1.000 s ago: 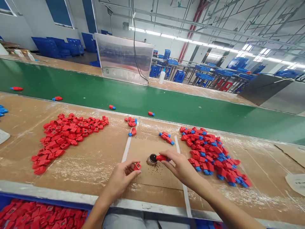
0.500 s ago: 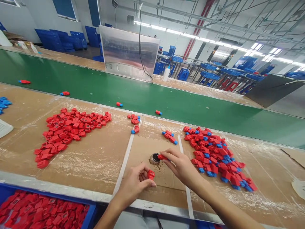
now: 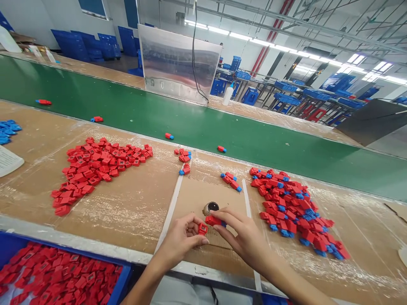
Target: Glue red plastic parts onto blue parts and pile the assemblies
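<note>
Low over the cardboard, my left hand (image 3: pixel 182 237) pinches a small red plastic piece (image 3: pixel 202 228) with a square opening. Close beside it, my right hand (image 3: pixel 243 231) grips a red-and-blue plastic piece (image 3: pixel 213 220), its red end pointing left toward the other piece. Whether the two pieces touch I cannot tell. Just behind my fingers stands a small round pot with a black top (image 3: pixel 212 206); brown crumbs lie around it, partly hidden by my hand.
Loose red pieces (image 3: pixel 101 163) are heaped on the left; red-and-blue pieces (image 3: pixel 289 203) on the right. A blue bin (image 3: pixel 125 279) of red parts sits at lower left. Beyond the table edge runs a green conveyor belt (image 3: pixel 140 114) carrying several pieces. A white bottle (image 3: pixel 228 95) stands behind it.
My right hand has drawn its red-and-blue piece away from the black-topped pot, toward me and close to the red piece in my left hand. The camera view has shifted slightly.
</note>
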Demonstrator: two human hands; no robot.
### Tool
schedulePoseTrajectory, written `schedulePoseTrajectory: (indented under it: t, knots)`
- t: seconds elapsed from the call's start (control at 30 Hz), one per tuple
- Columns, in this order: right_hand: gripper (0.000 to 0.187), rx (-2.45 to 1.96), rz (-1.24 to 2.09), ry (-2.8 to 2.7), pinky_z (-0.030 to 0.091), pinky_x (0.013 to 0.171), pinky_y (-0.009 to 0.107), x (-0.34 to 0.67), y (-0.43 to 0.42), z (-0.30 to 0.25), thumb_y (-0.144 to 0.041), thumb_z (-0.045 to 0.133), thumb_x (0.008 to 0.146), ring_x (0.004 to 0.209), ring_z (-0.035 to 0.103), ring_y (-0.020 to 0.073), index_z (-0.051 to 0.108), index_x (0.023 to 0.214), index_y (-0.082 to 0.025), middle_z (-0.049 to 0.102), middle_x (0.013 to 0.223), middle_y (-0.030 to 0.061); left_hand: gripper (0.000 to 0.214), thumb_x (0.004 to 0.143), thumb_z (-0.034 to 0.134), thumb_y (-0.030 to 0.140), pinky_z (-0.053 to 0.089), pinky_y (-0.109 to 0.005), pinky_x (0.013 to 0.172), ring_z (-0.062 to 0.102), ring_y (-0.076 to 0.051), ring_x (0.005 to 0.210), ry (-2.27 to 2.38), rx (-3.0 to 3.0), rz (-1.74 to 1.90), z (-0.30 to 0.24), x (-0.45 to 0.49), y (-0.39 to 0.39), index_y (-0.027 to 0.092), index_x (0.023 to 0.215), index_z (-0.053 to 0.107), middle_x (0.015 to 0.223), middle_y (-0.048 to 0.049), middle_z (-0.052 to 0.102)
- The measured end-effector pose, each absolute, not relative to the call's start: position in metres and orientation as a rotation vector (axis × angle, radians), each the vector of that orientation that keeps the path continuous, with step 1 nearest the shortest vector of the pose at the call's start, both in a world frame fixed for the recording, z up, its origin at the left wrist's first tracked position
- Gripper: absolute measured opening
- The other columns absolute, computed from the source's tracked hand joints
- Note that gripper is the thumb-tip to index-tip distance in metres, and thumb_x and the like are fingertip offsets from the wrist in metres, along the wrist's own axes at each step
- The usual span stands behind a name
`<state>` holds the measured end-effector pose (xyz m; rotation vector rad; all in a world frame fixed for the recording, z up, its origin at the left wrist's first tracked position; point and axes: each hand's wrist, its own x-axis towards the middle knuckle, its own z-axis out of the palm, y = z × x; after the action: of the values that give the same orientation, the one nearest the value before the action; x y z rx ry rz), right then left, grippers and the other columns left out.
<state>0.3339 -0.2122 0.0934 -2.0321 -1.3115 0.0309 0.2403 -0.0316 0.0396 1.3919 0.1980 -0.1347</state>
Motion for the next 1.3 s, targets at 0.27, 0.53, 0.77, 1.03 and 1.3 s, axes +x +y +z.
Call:
schedulePoseTrajectory:
  t: [0.27,0.53,0.77,1.03,1.3]
  knots:
    - [0.020,-2.014,0.062,-1.277,0.053,0.079,0.033,0.325,-0.210,0.081,-0.023,0.052,0.098,0.095,0.064,0.0220,0.058,0.117,-0.022,0.066,0.104,0.0096,0.023,0.069,0.077,0.023,0.039,-0.021,0.057,0.051,-0.010,0.061,0.181,1.395,-0.141,0.042,0.240,-0.031,0.015,0.085,0.062,0.067,0.0040,0.057]
    - [0.013,-2.004,0.100,-1.306,0.051,0.078,0.030,0.320,-0.210,0.080,-0.019,0.051,0.098,0.093,0.062,0.0202,0.059,0.108,-0.022,0.064,0.103,0.0077,0.021,0.071,0.074,0.022,0.045,-0.022,0.056,0.054,-0.010,0.058,0.185,1.353,-0.178,0.040,0.238,-0.031,0.015,0.087,0.063,0.066,0.0035,0.057]
    - [0.020,-2.072,0.065,-1.350,0.052,0.068,0.029,0.310,-0.205,0.072,-0.021,0.042,0.101,0.081,0.060,0.0192,0.061,0.103,-0.021,0.062,0.093,0.0082,0.017,0.072,0.069,0.022,0.047,-0.023,0.052,0.054,-0.011,0.055,0.201,1.456,-0.221,0.041,0.236,-0.031,0.015,0.087,0.066,0.065,0.0023,0.058]
    - [0.022,-2.123,-0.010,-1.357,0.052,0.067,0.029,0.305,-0.201,0.068,-0.018,0.040,0.101,0.079,0.061,0.0192,0.061,0.103,-0.020,0.063,0.090,0.0085,0.015,0.074,0.065,0.023,0.046,-0.023,0.053,0.052,-0.011,0.055,0.207,1.439,-0.247,0.038,0.238,-0.031,0.015,0.086,0.065,0.066,0.0015,0.059]
    - [0.017,-2.136,-0.108,-1.087,0.054,0.078,0.030,0.361,-0.231,0.100,-0.019,0.054,0.094,0.087,0.066,0.0187,0.063,0.109,-0.022,0.070,0.097,0.0051,0.093,0.067,0.072,0.037,0.048,-0.027,0.056,0.058,-0.014,0.061,0.374,1.624,-0.360,0.074,0.250,0.032,0.034,0.144,0.020,0.097,-0.0006,0.066]
